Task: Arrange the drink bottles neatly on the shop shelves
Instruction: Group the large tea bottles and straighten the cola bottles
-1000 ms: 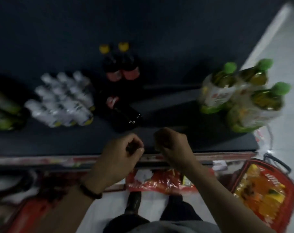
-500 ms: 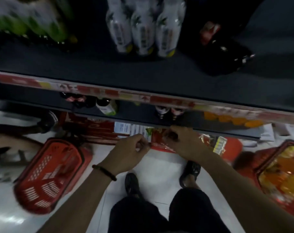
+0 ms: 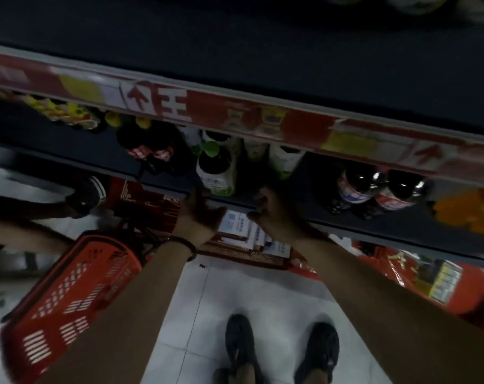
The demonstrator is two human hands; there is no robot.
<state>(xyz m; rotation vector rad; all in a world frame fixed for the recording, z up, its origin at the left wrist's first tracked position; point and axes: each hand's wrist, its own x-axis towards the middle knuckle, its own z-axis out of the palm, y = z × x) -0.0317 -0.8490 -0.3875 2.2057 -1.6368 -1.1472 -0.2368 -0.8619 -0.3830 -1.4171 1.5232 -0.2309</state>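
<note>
I look down at a lower shelf (image 3: pixel 313 195) under a red and yellow price strip (image 3: pixel 235 112). A green-capped bottle with a white and green label (image 3: pixel 216 170) stands at its front edge, with similar bottles (image 3: pixel 286 160) behind. My left hand (image 3: pixel 200 212) is open just below and left of that bottle, not touching it. My right hand (image 3: pixel 274 214) is open to its lower right, fingers spread, holding nothing. Dark cola bottles (image 3: pixel 373 189) stand to the right and more (image 3: pixel 149 148) to the left.
A red shopping basket (image 3: pixel 69 295) sits on the white tiled floor at my left. Red packaged goods (image 3: pixel 440 278) lie under the shelf at right. Papers and a red box (image 3: pixel 246 242) lie below my hands. Another person's shoe (image 3: pixel 85 195) is at far left. My feet (image 3: pixel 279 347) stand below.
The view has dropped from the upper shelf to the lower one. Both hands have opened and moved up to the lower shelf's edge beside the green-capped bottle.
</note>
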